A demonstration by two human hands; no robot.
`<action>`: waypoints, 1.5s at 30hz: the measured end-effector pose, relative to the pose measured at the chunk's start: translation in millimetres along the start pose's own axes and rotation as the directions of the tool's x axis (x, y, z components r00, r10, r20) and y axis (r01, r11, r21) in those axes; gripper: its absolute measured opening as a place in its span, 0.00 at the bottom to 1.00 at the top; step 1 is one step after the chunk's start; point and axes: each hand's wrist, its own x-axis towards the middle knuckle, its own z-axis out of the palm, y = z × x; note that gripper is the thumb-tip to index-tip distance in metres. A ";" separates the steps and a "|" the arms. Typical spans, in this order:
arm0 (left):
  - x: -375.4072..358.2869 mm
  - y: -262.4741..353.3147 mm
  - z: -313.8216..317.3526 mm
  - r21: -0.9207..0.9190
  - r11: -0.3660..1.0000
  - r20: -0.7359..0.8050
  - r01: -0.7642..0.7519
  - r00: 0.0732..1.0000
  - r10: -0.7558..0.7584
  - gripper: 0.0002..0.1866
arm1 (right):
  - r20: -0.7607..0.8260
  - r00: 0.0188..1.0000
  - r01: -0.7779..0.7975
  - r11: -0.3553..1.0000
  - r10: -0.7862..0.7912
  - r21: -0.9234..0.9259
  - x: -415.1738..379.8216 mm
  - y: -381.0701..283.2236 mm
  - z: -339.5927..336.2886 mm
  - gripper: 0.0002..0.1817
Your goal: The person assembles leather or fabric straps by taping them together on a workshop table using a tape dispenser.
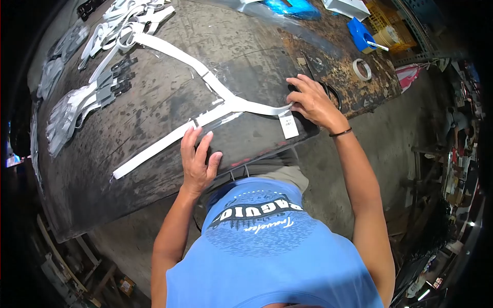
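A white Y-shaped strap, like a pair of suspenders [233, 104], lies spread on the dark table. Its short tail runs right to my right hand [316, 105], whose thumb and fingers pinch the end. A white paper tag [288, 124] hangs just below that end. My left hand [197, 161] has its fingers apart, with the fingertips at the lower edge of the near strap arm, beside a small dark slider [194, 123]. The far arm reaches up to a heap of white straps [126, 23].
Grey clips [105, 84] and clear plastic-wrapped straps [67, 120] lie at left on the worn table [154, 169]. A tape roll [361, 69], scissors [331, 92], a blue holder [359, 33] and blue plastic [292, 7] are at the far right. The table's front edge runs near my body.
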 end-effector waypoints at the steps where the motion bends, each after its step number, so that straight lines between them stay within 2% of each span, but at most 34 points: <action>1: -1.3 3.7 0.2 -0.012 1.000 0.005 -0.007 1.000 0.007 0.24 | -0.023 0.999 0.028 1.000 -0.028 0.001 1.6 0.1 -3.7 0.11; 2: -1.5 7.2 0.1 -0.020 1.000 0.008 -0.013 1.000 0.013 0.22 | -0.025 0.999 0.027 1.000 -0.027 0.001 2.6 -1.6 -10.3 0.11; 4: 0.9 14.7 3.1 -0.041 0.999 -0.011 -0.019 1.000 0.018 0.20 | 0.228 0.968 -0.138 0.979 0.102 0.152 7.3 -10.2 -29.5 0.09; 5: 0.4 15.7 5.0 -0.094 0.996 0.036 -0.006 0.999 0.009 0.18 | 0.169 0.981 -0.141 0.942 0.092 0.306 9.4 -13.9 -33.1 0.11; 6: 0.9 17.3 7.1 -0.149 0.989 0.083 0.009 0.997 0.004 0.16 | 0.166 0.982 -0.141 0.942 0.094 0.305 10.9 -21.0 -40.5 0.11; 8: 6.7 22.7 11.6 -0.180 0.984 0.081 0.011 0.997 0.003 0.14 | 0.340 0.913 -0.377 0.790 0.227 0.484 12.8 -35.4 -56.8 0.13; 10: 5.5 26.3 17.8 -0.368 0.907 0.224 0.203 0.967 -0.125 0.14 | 0.450 0.865 -0.463 0.702 0.224 0.541 13.5 -43.4 -63.9 0.15; 12: 16.4 36.8 30.9 -0.389 0.907 0.218 0.163 0.973 -0.081 0.17 | 0.517 0.815 -0.556 0.600 0.259 0.575 15.2 -51.0 -67.5 0.14; 14: 38.7 54.4 47.9 -0.445 0.881 0.243 0.158 0.969 -0.051 0.25 | 0.500 0.830 -0.539 0.589 0.247 0.603 17.8 -57.0 -69.5 0.13; 16: 58.5 72.7 64.9 -0.599 0.734 0.344 0.322 0.930 -0.127 0.33 | 0.485 0.844 -0.519 0.579 0.230 0.629 19.9 -62.1 -72.2 0.13; 17: 66.2 75.9 78.7 -0.596 0.735 0.341 0.322 0.931 -0.131 0.33 | 0.489 0.850 -0.509 0.547 0.198 0.665 21.8 -63.5 -73.7 0.13; 19: 79.0 76.9 102.0 -0.754 0.501 0.458 0.425 0.886 -0.063 0.30 | 0.485 0.859 -0.493 0.519 0.163 0.698 25.9 -66.2 -77.0 0.13; 20: 79.8 78.2 104.7 -0.754 0.502 0.457 0.424 0.887 -0.063 0.30 | 0.482 0.862 -0.493 0.477 0.155 0.728 26.2 -68.2 -78.3 0.13; 22: 88.6 87.8 99.5 -0.729 0.408 0.549 0.549 0.826 -0.129 0.27 | 0.479 0.864 -0.496 0.433 0.156 0.753 23.7 -67.5 -80.4 0.13; 23: 90.8 89.2 93.2 -0.729 0.408 0.554 0.550 0.824 -0.121 0.27 | 0.447 0.863 -0.503 0.503 0.237 0.703 20.2 -65.4 -79.3 0.14; 24: 93.6 88.3 80.3 -0.598 0.526 0.623 0.605 0.763 -0.171 0.28 | 0.406 0.858 -0.513 0.566 0.315 0.646 16.4 -62.8 -77.2 0.15; 25: 93.3 85.9 71.5 -0.446 0.625 0.677 0.640 0.699 -0.232 0.28 | 0.405 0.856 -0.517 0.561 0.322 0.646 10.3 -56.5 -69.6 0.15; 26: 88.5 83.1 68.1 -0.445 0.625 0.681 0.641 0.696 -0.229 0.28 | 0.332 0.886 -0.462 0.662 0.323 0.591 1.5 -46.9 -55.6 0.13; 27: 82.1 80.4 65.4 -0.340 0.814 0.582 0.472 0.785 -0.211 0.28 | 0.259 0.914 -0.403 0.752 0.311 0.521 -6.5 -38.4 -42.2 0.11; 28: 76.2 77.3 63.6 -0.190 0.941 0.484 0.281 0.860 -0.159 0.28 | 0.299 0.894 -0.446 0.730 0.335 0.517 -12.7 -32.9 -31.9 0.11; 29: 71.0 73.6 63.0 -0.117 0.961 0.498 0.250 0.852 -0.161 0.29 | 0.316 0.879 -0.474 0.733 0.358 0.488 -17.5 -29.6 -24.0 0.12; 31: 65.5 69.8 63.3 -0.073 0.975 0.513 0.211 0.846 -0.145 0.29 | 0.335 0.862 -0.502 0.730 0.380 0.463 -26.0 -24.4 -4.2 0.14; 33: 62.8 69.6 63.4 -0.031 0.985 0.528 0.169 0.839 -0.128 0.28 | 0.188 0.910 -0.414 0.827 0.369 0.381 -31.8 -22.4 10.5 0.13; 37: 62.8 71.8 62.5 -0.029 0.993 0.503 0.112 0.860 -0.083 0.26 | 0.163 0.884 -0.465 0.799 0.437 0.382 -40.0 -28.7 5.7 0.12; 39: 63.5 70.8 60.9 -0.016 0.996 0.489 0.083 0.870 -0.064 0.25 | 0.018 0.921 -0.371 0.861 0.389 0.348 -47.3 -28.1 2.9 0.11; 45: 61.8 68.2 56.8 -0.046 0.997 0.524 -0.056 0.848 0.072 0.25 | -0.104 0.903 -0.380 0.889 0.416 0.254 -70.7 -25.7 3.0 0.12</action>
